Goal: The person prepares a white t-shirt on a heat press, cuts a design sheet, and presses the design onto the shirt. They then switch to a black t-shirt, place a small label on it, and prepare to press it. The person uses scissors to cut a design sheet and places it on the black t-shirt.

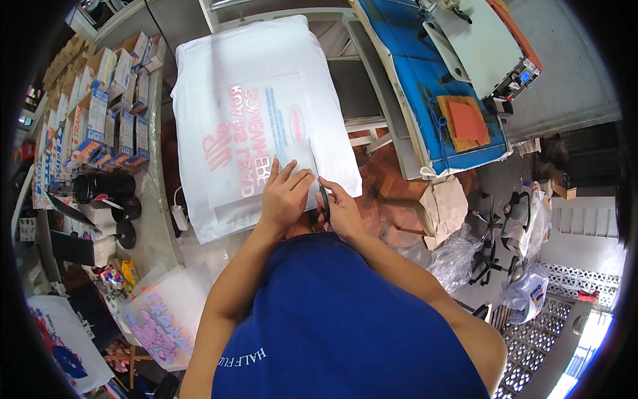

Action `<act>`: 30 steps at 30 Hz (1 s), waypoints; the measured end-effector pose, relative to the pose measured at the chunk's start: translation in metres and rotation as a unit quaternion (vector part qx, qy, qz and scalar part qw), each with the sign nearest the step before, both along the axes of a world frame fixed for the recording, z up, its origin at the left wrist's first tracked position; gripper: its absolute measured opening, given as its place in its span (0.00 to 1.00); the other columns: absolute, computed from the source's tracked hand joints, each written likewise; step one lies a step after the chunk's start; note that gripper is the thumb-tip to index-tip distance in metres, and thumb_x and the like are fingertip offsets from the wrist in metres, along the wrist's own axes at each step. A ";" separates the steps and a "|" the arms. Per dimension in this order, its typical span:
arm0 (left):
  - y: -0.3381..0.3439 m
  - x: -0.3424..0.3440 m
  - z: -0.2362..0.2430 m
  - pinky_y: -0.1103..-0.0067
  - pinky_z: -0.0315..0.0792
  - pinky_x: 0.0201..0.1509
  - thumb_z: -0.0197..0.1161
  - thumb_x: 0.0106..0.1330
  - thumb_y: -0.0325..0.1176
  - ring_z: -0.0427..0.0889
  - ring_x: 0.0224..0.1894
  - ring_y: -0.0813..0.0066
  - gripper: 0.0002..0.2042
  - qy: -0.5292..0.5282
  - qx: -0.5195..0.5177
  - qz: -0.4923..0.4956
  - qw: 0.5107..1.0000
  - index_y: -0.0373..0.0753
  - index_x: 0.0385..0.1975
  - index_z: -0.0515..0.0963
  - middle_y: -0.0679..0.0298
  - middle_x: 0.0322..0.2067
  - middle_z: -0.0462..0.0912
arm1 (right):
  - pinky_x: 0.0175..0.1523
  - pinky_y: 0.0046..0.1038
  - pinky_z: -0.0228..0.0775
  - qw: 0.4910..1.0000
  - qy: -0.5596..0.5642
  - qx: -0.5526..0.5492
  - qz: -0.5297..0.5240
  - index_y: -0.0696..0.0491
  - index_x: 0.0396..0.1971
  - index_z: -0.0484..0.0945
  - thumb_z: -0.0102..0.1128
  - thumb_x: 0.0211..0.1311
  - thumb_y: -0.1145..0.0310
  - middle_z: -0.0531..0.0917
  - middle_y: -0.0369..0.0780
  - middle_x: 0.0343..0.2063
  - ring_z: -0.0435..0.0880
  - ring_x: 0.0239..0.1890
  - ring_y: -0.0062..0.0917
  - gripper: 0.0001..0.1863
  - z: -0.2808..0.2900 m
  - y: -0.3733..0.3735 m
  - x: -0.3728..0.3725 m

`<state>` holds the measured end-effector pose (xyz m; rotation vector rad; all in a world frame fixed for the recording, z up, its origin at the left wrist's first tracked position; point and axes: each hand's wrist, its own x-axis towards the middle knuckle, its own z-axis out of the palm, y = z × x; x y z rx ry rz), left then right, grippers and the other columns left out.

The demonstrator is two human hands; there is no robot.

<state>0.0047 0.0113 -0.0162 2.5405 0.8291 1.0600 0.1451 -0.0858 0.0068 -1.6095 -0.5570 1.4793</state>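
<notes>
A clear film (222,193) with pink lettering and blue print lies on white fabric (246,53) draped over a board. My left hand (284,193) rests on the film's lower right part, fingers apart and pressing down. My right hand (340,214) grips black-handled scissors (323,198) at the film's right edge, close beside my left fingertips. The scissor blades point up along that edge.
Rows of boxes (100,126) and dark equipment (100,193) crowd the left table. At right stand a blue-topped table (419,80) with an orange pad (465,120) and a machine (492,60). A brown paper bag (442,213), plastic wrap (445,266) and office chair (488,226) are below.
</notes>
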 end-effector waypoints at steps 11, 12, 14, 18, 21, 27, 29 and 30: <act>-0.015 -0.008 0.020 0.50 0.68 0.64 0.61 0.56 0.24 0.84 0.49 0.55 0.09 -0.030 0.009 0.009 0.999 0.39 0.37 0.82 0.63 0.41 0.85 | 0.19 0.21 0.65 0.999 0.003 0.040 -0.027 0.50 0.68 0.65 0.47 0.70 0.73 0.76 0.35 0.24 0.74 0.19 0.17 0.26 -0.011 0.029 0.005; -0.016 -0.008 0.022 0.51 0.68 0.63 0.61 0.56 0.24 0.84 0.48 0.55 0.09 -0.031 0.005 0.015 0.999 0.39 0.37 0.82 0.63 0.41 0.85 | 0.19 0.21 0.66 0.999 0.009 0.035 -0.030 0.50 0.68 0.65 0.46 0.70 0.74 0.76 0.36 0.25 0.74 0.19 0.18 0.26 -0.011 0.032 0.006; -0.017 -0.008 0.023 0.51 0.69 0.63 0.61 0.56 0.24 0.84 0.48 0.55 0.09 -0.036 0.007 0.016 0.999 0.39 0.36 0.82 0.63 0.40 0.85 | 0.19 0.22 0.66 0.999 0.019 0.023 -0.034 0.51 0.68 0.65 0.46 0.69 0.74 0.76 0.36 0.25 0.74 0.19 0.18 0.26 -0.011 0.032 0.007; -0.018 -0.008 0.025 0.51 0.69 0.63 0.60 0.57 0.26 0.84 0.48 0.55 0.08 -0.034 0.014 0.012 0.999 0.39 0.37 0.81 0.63 0.40 0.85 | 0.19 0.23 0.66 0.999 -0.024 0.025 -0.014 0.52 0.67 0.65 0.46 0.68 0.75 0.76 0.37 0.24 0.74 0.19 0.18 0.26 -0.010 0.030 0.007; -0.020 -0.012 0.031 0.51 0.70 0.62 0.61 0.57 0.28 0.84 0.47 0.55 0.08 -0.032 0.011 0.005 0.999 0.39 0.37 0.81 0.63 0.40 0.85 | 0.19 0.23 0.64 0.998 -0.049 0.045 -0.010 0.55 0.66 0.67 0.46 0.68 0.75 0.75 0.36 0.20 0.73 0.17 0.18 0.26 -0.008 0.041 0.008; -0.041 -0.025 0.051 0.50 0.68 0.64 0.61 0.58 0.29 0.84 0.48 0.56 0.09 -0.046 0.013 -0.003 0.999 0.39 0.38 0.80 0.63 0.39 0.84 | 0.20 0.25 0.61 0.993 -0.071 0.095 -0.024 0.59 0.63 0.70 0.48 0.68 0.72 0.76 0.36 0.14 0.69 0.13 0.18 0.23 -0.007 0.104 0.016; -0.044 -0.028 0.051 0.50 0.67 0.64 0.62 0.57 0.29 0.84 0.48 0.56 0.09 -0.035 0.004 0.010 0.999 0.39 0.38 0.80 0.63 0.38 0.84 | 0.19 0.24 0.61 0.996 -0.050 0.075 -0.022 0.56 0.63 0.70 0.52 0.70 0.70 0.75 0.34 0.17 0.71 0.15 0.17 0.23 -0.007 0.117 0.018; -0.045 -0.030 0.050 0.50 0.67 0.64 0.63 0.57 0.29 0.84 0.47 0.57 0.09 -0.026 -0.004 0.020 0.999 0.39 0.37 0.80 0.63 0.38 0.84 | 0.18 0.23 0.61 0.997 -0.031 0.066 -0.021 0.55 0.63 0.70 0.54 0.70 0.69 0.75 0.34 0.19 0.71 0.16 0.17 0.23 -0.006 0.120 0.020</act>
